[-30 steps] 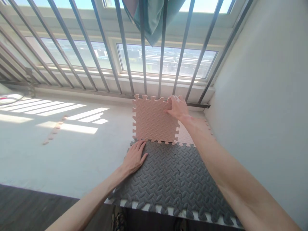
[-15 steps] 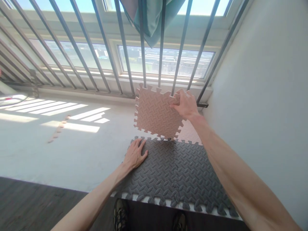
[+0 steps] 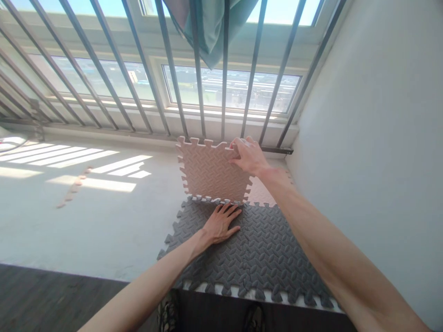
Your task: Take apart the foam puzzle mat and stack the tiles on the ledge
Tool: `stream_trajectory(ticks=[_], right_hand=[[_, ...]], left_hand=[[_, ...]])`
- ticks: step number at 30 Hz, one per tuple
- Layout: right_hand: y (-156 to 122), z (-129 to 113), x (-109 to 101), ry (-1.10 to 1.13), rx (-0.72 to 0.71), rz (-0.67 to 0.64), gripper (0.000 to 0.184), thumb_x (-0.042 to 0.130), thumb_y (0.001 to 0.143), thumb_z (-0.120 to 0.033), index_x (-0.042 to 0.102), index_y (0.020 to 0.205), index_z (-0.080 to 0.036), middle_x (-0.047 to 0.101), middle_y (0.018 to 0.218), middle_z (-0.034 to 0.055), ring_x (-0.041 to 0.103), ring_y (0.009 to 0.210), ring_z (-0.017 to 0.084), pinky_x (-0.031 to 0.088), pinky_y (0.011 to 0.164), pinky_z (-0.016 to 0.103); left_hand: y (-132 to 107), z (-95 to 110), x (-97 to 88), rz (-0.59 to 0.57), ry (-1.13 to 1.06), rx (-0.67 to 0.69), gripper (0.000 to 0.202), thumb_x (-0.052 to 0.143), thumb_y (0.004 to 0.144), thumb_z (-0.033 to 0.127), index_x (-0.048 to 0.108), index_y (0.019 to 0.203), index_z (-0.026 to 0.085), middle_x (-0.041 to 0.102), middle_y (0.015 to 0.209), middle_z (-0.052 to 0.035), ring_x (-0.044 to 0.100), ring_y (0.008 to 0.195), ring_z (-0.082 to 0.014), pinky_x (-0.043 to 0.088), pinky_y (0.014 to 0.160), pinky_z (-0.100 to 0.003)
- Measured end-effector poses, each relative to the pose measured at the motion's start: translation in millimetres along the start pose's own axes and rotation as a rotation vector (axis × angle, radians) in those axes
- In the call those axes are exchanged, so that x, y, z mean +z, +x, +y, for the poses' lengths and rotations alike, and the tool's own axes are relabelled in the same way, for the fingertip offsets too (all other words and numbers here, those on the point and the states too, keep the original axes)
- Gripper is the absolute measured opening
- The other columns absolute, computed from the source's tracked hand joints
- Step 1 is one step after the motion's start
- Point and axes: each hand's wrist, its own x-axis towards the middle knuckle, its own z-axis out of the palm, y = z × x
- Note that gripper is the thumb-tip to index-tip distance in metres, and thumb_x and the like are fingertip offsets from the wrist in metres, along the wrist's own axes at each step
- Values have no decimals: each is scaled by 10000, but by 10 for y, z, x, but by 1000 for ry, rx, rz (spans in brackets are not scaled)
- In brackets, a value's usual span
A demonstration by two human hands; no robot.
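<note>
My right hand [image 3: 249, 157] grips the top edge of a pink foam mat tile [image 3: 212, 168] near its right corner. The tile is tilted up, its jigsaw lower edge along the far edge of a dark grey foam mat tile [image 3: 207, 256]. My left hand [image 3: 223, 223] lies with spread fingers on this grey tile, close to the seam. A second grey tile [image 3: 277, 249] adjoins it on the right. Behind that, partly hidden by my right arm, another pink tile [image 3: 261, 191] lies flat. I cannot tell whether the raised tile's teeth are locked in.
Metal railing bars [image 3: 166, 69] stand before the windows, with a teal cloth [image 3: 211, 37] hanging behind them. A white wall [image 3: 374, 115] rises on the right. Small pink pieces [image 3: 74, 186] lie in a row on the pale floor [image 3: 104, 226]. My shoes [image 3: 254, 318] show at the bottom.
My left hand has slid right across the grey tile toward the seam. The pink tile has come lower and stands more squarely against the grey tile's far edge, still in my right hand.
</note>
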Motion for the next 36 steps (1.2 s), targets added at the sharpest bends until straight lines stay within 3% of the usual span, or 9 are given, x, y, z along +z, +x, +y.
stream_trajectory(ticks=[8,11,14,16,19,23,27,32,36], right_hand=[[430,-175,-397,-16,-140,155,476,682,989,-348,497,1406,-214,602,1322,81,462,1380,431,328,1182,776],[340,-129,-642,42,-92,102,518,742,936,-401,528,1365,-204,639,1244,82,531,1287,405,405,1141,718],[140,-32,-775,176,-4,-4,558,794,872,-465,578,1331,-233,679,1127,58,611,1129,328,511,1056,573],[38,-38,-744,280,58,-98,597,813,835,-489,604,1335,-239,686,1071,42,637,1028,280,551,976,485],[-36,-239,-552,354,111,-207,680,844,794,-500,621,1378,-232,695,1074,36,647,1031,266,557,962,444],[-215,-611,-287,288,111,-12,798,840,808,-476,547,1507,-225,685,1311,105,579,1297,330,453,1162,532],[-831,-637,-116,363,135,145,576,701,920,-437,599,1451,-238,702,1336,118,601,1305,326,439,1195,552],[-2216,-431,323,399,275,-16,404,632,928,-429,691,1303,-290,738,1325,108,642,1312,339,472,1205,580],[-3237,-461,811,413,393,-83,359,616,923,-503,726,1251,-406,736,1351,82,649,1353,372,506,1210,608]], left_hand=[[-47,-66,105,84,-269,-28,706,614,1012,558,467,1647,285,422,1741,-122,348,1620,-324,223,1349,-572],[-300,-189,7,280,-677,-286,860,648,981,601,330,1699,251,408,1727,-203,380,1616,-326,347,1303,-554],[-736,-292,-257,537,-1118,-535,849,680,971,591,285,1682,347,463,1692,-175,452,1580,-311,461,1236,-523],[-1047,-285,-479,696,-1367,-588,735,785,911,540,438,1542,393,620,1538,-101,577,1477,-279,520,1201,-490],[-1431,-153,-756,837,-1596,-661,493,936,782,422,606,1131,311,747,1119,1,753,1121,-208,625,1071,-429],[-1856,-55,-981,927,-1632,-752,397,950,757,306,582,893,249,719,912,40,721,835,-149,684,908,-387],[-2497,-422,-1235,1105,-1513,-847,322,880,761,192,571,839,232,682,814,60,689,751,-132,696,859,-351],[-3421,-1138,-1556,1223,-1310,-1023,270,772,780,85,539,782,221,660,730,95,651,713,-114,688,734,-243],[-3735,-1373,-1629,1265,-1277,-1109,264,711,762,13,564,835,219,668,736,73,656,727,-129,679,674,-243]])
